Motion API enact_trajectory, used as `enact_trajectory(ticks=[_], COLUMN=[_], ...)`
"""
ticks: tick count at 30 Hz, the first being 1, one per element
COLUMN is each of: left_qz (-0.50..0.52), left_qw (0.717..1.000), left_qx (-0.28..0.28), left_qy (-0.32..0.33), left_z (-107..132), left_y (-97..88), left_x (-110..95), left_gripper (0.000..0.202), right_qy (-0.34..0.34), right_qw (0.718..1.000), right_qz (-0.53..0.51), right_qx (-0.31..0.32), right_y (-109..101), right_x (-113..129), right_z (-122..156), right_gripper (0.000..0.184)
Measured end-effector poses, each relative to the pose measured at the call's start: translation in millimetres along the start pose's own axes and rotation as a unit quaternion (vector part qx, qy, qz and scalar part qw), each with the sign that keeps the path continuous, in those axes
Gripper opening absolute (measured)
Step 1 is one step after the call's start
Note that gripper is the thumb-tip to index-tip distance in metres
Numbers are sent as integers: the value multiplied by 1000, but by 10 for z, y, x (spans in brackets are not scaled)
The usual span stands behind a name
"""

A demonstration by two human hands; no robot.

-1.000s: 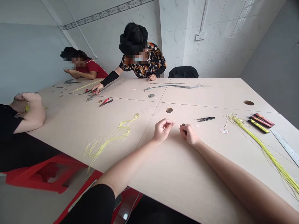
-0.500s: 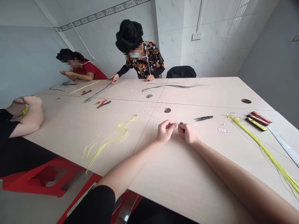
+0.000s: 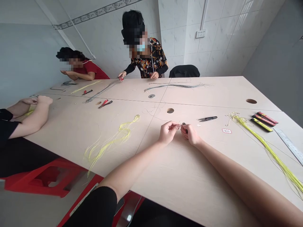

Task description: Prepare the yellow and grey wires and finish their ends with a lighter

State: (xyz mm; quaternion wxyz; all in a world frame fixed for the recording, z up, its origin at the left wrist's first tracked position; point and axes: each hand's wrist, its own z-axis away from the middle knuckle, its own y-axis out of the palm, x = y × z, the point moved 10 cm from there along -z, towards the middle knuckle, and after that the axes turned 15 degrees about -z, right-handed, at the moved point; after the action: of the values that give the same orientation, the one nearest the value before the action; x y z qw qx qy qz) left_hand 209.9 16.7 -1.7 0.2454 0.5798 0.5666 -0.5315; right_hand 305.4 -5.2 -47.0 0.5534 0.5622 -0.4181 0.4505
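Over the near part of the table (image 3: 213,176), my left hand (image 3: 168,131) is closed in a pinch on a small thin hook (image 3: 180,122), which pokes out past the fingertips. Close beside it, my right hand (image 3: 190,135) is wrapped round a small dark tool (image 3: 185,126); most of that tool is hidden in the fist. The fingertips of both hands nearly meet, and whether hook and tool touch is too small to tell. A thin line (image 3: 157,117) lies loosely curled just beyond my left hand.
Black thread snips (image 3: 208,119) lie beyond my right hand. A yellow line bundle with hooks (image 3: 258,135), several packets (image 3: 262,122) and a ruler (image 3: 290,145) are at right. More yellow line (image 3: 123,129) and red-handled pliers (image 3: 105,104) lie left. Three co-workers sit around.
My hands keep almost the same pose, fingertips close together. Across the table the co-worker's head has shifted, and the hands of the person at left have moved slightly right.
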Motion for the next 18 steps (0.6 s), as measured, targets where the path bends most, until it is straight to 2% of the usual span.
enact_trajectory(ticks=[18], left_qz=[0], left_qw=[1000], left_qx=[11], left_qy=[23], left_z=[9], left_y=[14], left_x=[-43], left_gripper=[38], right_qy=[-21], right_qw=[1000], right_qz=[-5], right_qx=[3], right_y=[3], right_x=[22], right_z=[-20], right_gripper=[28])
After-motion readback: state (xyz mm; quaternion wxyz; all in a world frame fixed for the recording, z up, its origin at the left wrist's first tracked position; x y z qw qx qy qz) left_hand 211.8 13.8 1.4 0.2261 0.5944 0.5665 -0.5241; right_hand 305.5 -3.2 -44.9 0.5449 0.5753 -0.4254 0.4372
